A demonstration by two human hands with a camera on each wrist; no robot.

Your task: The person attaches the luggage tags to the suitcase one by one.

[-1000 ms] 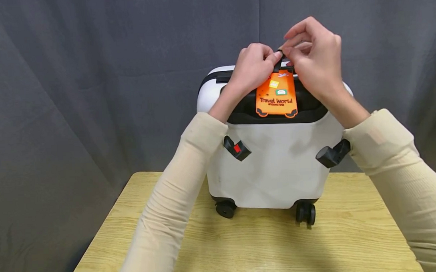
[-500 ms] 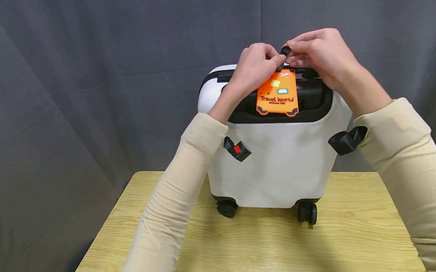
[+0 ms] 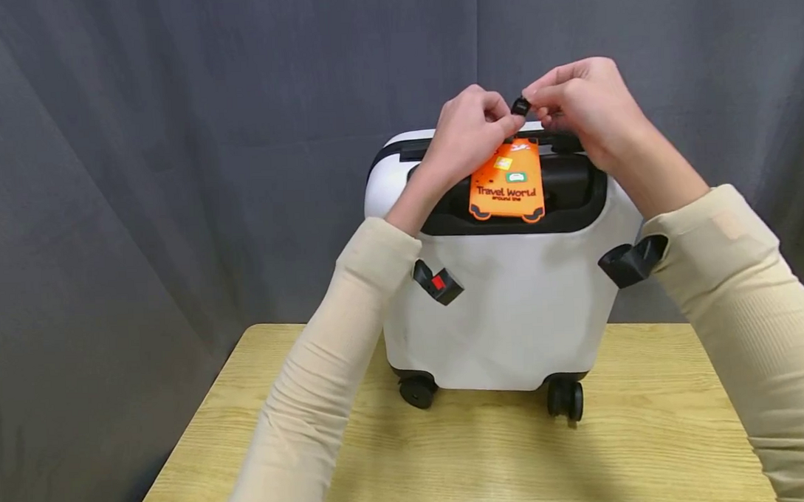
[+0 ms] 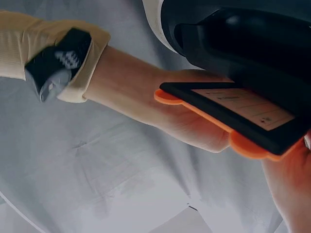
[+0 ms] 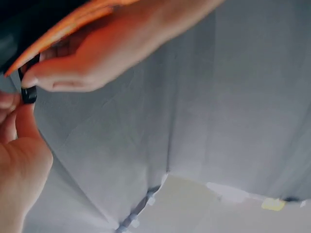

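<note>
A small white suitcase (image 3: 510, 306) with black wheels stands upright on a wooden table (image 3: 449, 456). An orange "Travel World" luggage tag (image 3: 506, 182) hangs over its black top recess below the handle (image 3: 564, 140). Both hands meet above the handle. My left hand (image 3: 471, 134) pinches the tag's black strap. My right hand (image 3: 579, 104) pinches the strap's small black clasp (image 3: 520, 106). In the left wrist view the tag (image 4: 233, 116) shows its black back with a paper card. In the right wrist view the clasp (image 5: 28, 94) sits between the fingertips of both hands.
A grey curtain (image 3: 172, 141) hangs behind the table. Black wrist camera mounts (image 3: 436, 281) sit on both cream sleeves. Bare wood lies in front of the suitcase wheels (image 3: 565, 399).
My right hand has lowered and turned, its raised fingers now curled round the clasp. The left hand stays on the strap. The tag has tilted slightly.
</note>
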